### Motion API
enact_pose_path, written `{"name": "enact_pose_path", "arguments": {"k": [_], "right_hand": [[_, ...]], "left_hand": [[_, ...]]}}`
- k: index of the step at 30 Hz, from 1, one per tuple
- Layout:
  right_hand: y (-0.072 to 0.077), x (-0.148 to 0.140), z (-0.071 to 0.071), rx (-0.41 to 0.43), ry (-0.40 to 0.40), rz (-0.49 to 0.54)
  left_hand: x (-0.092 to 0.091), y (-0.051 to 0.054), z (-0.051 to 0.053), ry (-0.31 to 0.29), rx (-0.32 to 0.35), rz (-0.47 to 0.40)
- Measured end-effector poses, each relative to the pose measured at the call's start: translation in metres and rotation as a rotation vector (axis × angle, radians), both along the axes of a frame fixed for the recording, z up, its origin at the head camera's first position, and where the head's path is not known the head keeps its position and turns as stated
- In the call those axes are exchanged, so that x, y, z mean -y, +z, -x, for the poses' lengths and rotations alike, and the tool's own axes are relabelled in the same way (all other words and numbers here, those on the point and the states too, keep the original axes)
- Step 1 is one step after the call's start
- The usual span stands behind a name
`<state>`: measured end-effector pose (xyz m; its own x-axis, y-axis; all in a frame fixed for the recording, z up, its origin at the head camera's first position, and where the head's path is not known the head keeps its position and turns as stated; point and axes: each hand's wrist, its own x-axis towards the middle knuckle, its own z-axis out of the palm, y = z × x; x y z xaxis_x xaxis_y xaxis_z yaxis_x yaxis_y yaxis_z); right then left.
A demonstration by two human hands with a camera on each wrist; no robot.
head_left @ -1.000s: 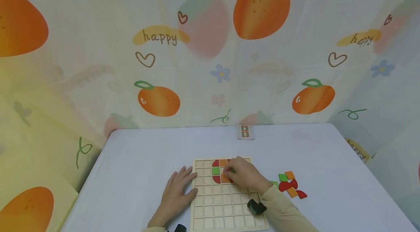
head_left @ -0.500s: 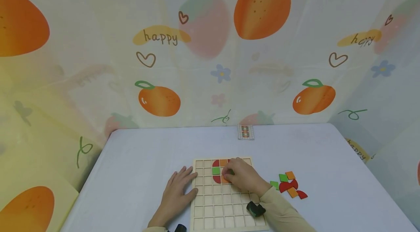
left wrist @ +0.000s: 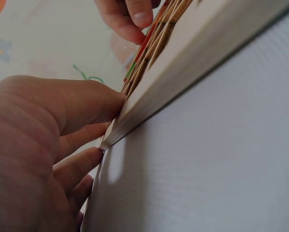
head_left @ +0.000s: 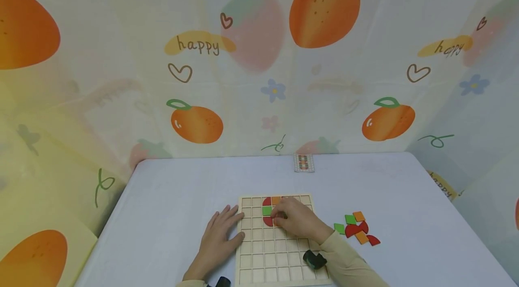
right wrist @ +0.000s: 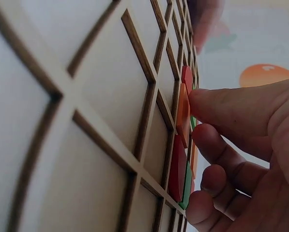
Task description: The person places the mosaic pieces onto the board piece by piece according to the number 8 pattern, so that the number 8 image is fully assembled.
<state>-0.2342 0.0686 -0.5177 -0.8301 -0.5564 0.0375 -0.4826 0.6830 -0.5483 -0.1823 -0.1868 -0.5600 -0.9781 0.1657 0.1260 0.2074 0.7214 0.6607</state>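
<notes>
- Left hand [head_left: 220,238] is resting, fingers extended, against the grid board [head_left: 269,246].
- Right hand [head_left: 300,219] is working over seated tiles [head_left: 266,211]; whether it is pinching one, I cannot tell.
- Far cells are partly filling; loose tiles [head_left: 352,231] are lying unplaced on the tabletop [head_left: 194,183], rightward.
- Versus half a second ago, right hand is sitting slightly further left.

Dim, flat light, soft shadows
</notes>
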Motion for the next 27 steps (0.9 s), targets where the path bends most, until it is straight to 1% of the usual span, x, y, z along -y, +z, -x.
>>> {"name": "enact_pose_path", "arguments": {"k": [2, 6, 9, 10, 12, 17, 20, 23, 27], "right_hand": [[0.0, 0.0, 0.0, 0.002, 0.001, 0.003], [0.001, -0.001, 0.0, 0.025, -0.008, 0.007], [0.006, -0.005, 0.001, 0.037, -0.031, 0.015], [0.008, -0.007, 0.001, 0.04, -0.041, 0.017], [0.013, -0.013, 0.002, 0.059, -0.063, 0.04], [0.031, -0.037, 0.003, 0.117, -0.098, 0.17], [0.043, -0.052, 0.001, 0.106, -0.124, 0.225], [0.054, -0.067, -0.001, 0.08, -0.174, 0.239], [0.065, -0.085, -0.006, 0.059, -0.237, 0.219]], "left_hand": [[0.0, 0.0, 0.0, 0.002, 0.002, -0.002], [0.0, -0.001, 0.0, -0.006, -0.028, 0.006], [0.0, -0.001, 0.0, -0.014, -0.049, 0.01], [0.0, -0.001, 0.0, -0.014, -0.047, 0.007], [0.0, 0.0, -0.001, -0.017, -0.049, 0.007], [-0.001, 0.0, -0.001, -0.012, -0.044, 0.011], [-0.001, 0.001, 0.0, -0.01, -0.038, 0.013], [0.0, 0.001, 0.0, -0.016, -0.038, 0.014], [0.001, 0.0, 0.001, -0.009, -0.008, 0.013]]}}
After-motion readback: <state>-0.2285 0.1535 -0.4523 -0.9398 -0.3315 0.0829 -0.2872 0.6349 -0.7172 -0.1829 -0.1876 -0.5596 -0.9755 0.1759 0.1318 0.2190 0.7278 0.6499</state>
